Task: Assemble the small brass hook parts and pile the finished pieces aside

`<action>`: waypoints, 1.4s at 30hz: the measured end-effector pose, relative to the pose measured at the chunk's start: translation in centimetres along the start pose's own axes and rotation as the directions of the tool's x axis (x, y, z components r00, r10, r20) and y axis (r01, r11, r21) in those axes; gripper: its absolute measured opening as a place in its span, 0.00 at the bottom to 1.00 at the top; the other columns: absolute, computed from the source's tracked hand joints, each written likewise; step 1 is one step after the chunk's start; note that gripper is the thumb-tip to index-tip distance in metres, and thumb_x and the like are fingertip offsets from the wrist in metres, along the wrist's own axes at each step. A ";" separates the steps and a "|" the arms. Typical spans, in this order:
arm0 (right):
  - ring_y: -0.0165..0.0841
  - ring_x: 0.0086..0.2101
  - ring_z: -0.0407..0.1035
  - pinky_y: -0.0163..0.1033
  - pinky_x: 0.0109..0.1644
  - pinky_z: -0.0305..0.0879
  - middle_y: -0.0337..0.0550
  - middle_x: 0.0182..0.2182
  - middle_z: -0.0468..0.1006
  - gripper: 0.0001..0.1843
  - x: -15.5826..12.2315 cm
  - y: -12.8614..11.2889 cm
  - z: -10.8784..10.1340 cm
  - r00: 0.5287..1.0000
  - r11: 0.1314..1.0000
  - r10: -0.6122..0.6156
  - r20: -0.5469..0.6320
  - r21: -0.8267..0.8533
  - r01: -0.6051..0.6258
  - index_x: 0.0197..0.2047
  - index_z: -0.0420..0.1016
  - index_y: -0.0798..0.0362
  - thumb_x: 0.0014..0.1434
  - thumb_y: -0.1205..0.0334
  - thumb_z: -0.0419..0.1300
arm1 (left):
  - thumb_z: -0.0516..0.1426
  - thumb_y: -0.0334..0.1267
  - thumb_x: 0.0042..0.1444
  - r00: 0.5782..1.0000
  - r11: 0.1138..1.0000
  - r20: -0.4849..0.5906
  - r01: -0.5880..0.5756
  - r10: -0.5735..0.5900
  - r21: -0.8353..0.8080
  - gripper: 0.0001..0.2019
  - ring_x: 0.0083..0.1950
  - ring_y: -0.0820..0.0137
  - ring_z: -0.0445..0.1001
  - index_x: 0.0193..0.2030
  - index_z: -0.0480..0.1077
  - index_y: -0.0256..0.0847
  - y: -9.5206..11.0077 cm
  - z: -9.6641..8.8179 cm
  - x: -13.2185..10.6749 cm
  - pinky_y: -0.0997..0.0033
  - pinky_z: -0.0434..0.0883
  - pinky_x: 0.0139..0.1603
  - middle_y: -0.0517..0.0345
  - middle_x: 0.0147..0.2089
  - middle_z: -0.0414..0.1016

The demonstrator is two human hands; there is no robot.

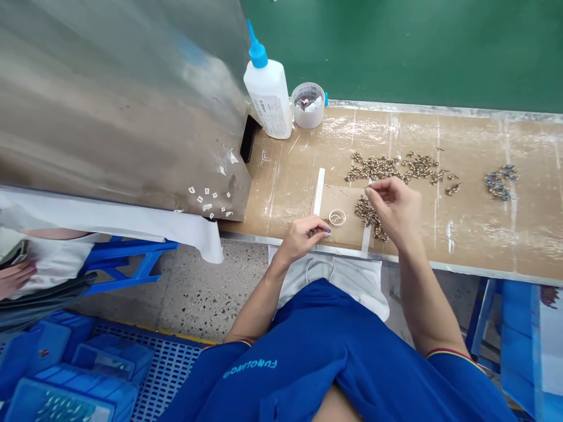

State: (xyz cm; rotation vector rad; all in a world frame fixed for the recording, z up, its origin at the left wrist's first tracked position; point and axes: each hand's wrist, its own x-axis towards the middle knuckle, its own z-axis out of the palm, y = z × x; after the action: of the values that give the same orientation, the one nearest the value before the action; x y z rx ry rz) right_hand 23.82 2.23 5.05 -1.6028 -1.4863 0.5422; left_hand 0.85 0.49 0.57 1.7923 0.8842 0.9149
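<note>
My left hand (pixel 302 236) rests at the bench's front edge, its fingers curled on a small dark metal piece (pixel 311 233). Just right of it lies a small clear ring (pixel 337 218) with a thin curl of metal inside. My right hand (pixel 394 205) hovers above a heap of small brass hooks (pixel 368 217), with thumb and forefinger pinched together. Nothing shows between those fingertips. More brass hooks (pixel 391 167) spread behind it, and a small bluish heap of metal pieces (pixel 499 181) lies far right. Two white strips (pixel 319 191) are stuck on the cardboard-covered bench (pixel 475 234).
A white glue bottle with a blue nozzle (pixel 268 88) and a round clear tub (pixel 308 105) stand at the bench's back. A metal panel (pixel 123 99) rises at left, with a green wall (pixel 396 41) behind. A co-worker's hand (pixel 13 278) shows at far left, above blue crates (pixel 74 369).
</note>
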 end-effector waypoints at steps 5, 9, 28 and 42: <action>0.34 0.31 0.77 0.40 0.36 0.75 0.43 0.31 0.82 0.11 -6.7 -1.8 0.4 0.987 0.953 0.160 -0.005 0.262 -0.153 0.37 0.77 0.50 0.60 0.52 0.67 | 0.61 0.39 0.64 1.000 1.000 0.023 -0.011 0.010 0.018 0.08 0.29 0.75 0.70 0.37 0.76 0.36 0.1 0.1 0.0 0.76 0.66 0.29 0.54 0.33 0.77; 0.35 0.32 0.78 0.40 0.36 0.76 0.44 0.32 0.83 0.14 -9.4 -1.5 3.2 0.968 0.889 0.249 0.009 0.395 -0.232 0.39 0.77 0.50 0.62 0.47 0.65 | 0.61 0.40 0.64 0.999 0.999 0.026 -0.032 0.032 0.025 0.09 0.29 0.75 0.71 0.37 0.76 0.36 0.0 0.2 0.1 0.76 0.67 0.30 0.55 0.33 0.77; 0.35 0.31 0.77 0.40 0.34 0.74 0.45 0.34 0.84 0.12 -9.5 0.0 4.5 0.958 0.898 0.203 0.202 0.353 -0.264 0.40 0.78 0.50 0.63 0.50 0.63 | 0.58 0.47 0.66 0.998 0.998 0.057 -0.022 0.019 0.055 0.17 0.27 0.74 0.67 0.32 0.76 0.37 0.2 0.4 0.5 0.74 0.64 0.29 0.58 0.27 0.71; 0.36 0.30 0.75 0.39 0.34 0.69 0.42 0.30 0.81 0.07 -8.1 -0.9 2.8 0.942 0.983 0.035 0.333 0.158 -0.092 0.35 0.75 0.50 0.65 0.61 0.58 | 0.55 0.43 0.68 0.993 0.991 0.119 -0.037 0.022 0.125 0.16 0.31 0.71 0.70 0.31 0.72 0.39 -0.3 0.3 0.0 0.71 0.65 0.34 0.57 0.28 0.72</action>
State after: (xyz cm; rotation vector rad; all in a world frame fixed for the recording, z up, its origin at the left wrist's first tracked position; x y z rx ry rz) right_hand 19.47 -4.76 2.41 -1.4792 -1.5825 0.9890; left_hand 1.05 0.49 0.24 1.9521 0.8589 0.7775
